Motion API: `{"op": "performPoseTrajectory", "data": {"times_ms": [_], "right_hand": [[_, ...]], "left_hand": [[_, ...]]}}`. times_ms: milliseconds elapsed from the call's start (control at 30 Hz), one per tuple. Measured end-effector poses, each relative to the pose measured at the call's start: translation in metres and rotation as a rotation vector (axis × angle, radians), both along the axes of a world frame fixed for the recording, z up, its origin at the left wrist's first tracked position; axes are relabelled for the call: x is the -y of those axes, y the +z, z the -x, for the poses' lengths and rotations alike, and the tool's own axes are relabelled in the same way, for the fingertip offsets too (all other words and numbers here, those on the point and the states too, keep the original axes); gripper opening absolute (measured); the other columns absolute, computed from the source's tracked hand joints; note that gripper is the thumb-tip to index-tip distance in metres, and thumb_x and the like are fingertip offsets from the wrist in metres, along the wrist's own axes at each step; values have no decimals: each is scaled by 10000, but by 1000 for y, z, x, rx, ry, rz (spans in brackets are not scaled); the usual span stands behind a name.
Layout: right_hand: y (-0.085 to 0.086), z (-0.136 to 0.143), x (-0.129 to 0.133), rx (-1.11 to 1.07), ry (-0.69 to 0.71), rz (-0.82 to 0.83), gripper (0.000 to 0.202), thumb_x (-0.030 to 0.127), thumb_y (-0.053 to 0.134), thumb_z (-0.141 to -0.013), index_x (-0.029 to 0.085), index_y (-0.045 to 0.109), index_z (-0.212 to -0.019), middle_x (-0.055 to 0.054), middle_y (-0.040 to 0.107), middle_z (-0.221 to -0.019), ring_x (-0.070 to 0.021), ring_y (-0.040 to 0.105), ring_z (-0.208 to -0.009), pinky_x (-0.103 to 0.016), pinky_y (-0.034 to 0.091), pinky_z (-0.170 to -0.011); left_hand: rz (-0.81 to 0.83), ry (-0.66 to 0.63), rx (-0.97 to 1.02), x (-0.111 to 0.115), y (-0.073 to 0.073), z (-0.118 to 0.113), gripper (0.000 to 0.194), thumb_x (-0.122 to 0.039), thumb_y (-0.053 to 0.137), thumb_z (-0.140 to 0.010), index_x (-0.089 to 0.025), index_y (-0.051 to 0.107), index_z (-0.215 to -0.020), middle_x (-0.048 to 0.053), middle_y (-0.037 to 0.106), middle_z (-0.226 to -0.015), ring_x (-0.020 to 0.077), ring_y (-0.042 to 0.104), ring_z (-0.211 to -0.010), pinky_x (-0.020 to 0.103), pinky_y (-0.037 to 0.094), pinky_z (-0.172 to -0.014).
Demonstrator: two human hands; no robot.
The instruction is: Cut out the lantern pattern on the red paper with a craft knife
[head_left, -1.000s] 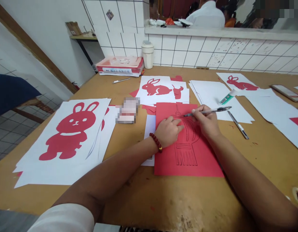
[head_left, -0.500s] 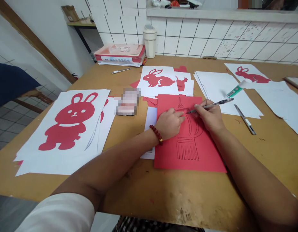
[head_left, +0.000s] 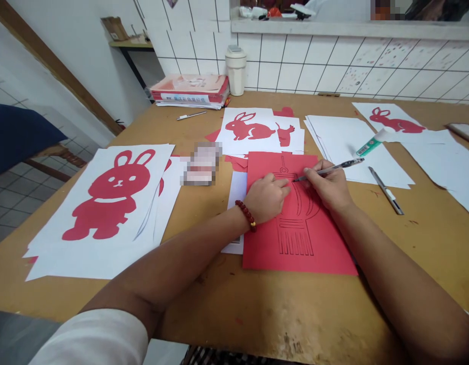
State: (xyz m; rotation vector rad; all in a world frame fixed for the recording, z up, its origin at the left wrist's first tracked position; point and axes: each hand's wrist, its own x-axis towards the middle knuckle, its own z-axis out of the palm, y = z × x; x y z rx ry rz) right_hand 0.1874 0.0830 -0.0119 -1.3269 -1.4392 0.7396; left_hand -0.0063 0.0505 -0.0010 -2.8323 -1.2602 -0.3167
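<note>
A red sheet of paper (head_left: 265, 248) lies on the table before me, bearing a black line drawing of a lantern with a fringe at its lower end. My left hand (head_left: 268, 197), a beaded bracelet at its wrist, rests flat on the sheet with its fingers stretched out, covering the lantern's left side. In my right hand (head_left: 329, 185) a pen (head_left: 335, 168) is pinched, its tip on the drawing near the lantern's upper part. Part of the lantern's right side is hidden by that hand.
White sheets with red paper rabbits lie at left (head_left: 113, 203), behind (head_left: 249, 126) and far right (head_left: 396, 120). A glue stick (head_left: 371, 143) and a utility knife (head_left: 386, 191) lie right of the red sheet. Paper packs (head_left: 189, 91) and a white cup (head_left: 235, 71) stand by the tiled wall.
The pen tip has shifted very slightly on the drawing, with my right hand. My left hand stays on the sheet. The whole view has moved a little downward.
</note>
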Motion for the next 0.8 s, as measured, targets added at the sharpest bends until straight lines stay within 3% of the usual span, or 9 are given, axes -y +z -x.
{"op": "performPoseTrajectory", "data": {"times_ms": [800], "right_hand": [[2, 0, 0, -13, 7, 17, 239, 271, 722, -740, 232, 533, -599, 25, 565, -511, -130, 480, -479, -281, 381, -500]], "left_hand": [[-9, 5, -3, 0, 1, 0, 332, -134, 470, -957, -173, 725, -1166, 91, 678, -1270, 246, 532, -940, 373, 471, -755]]}}
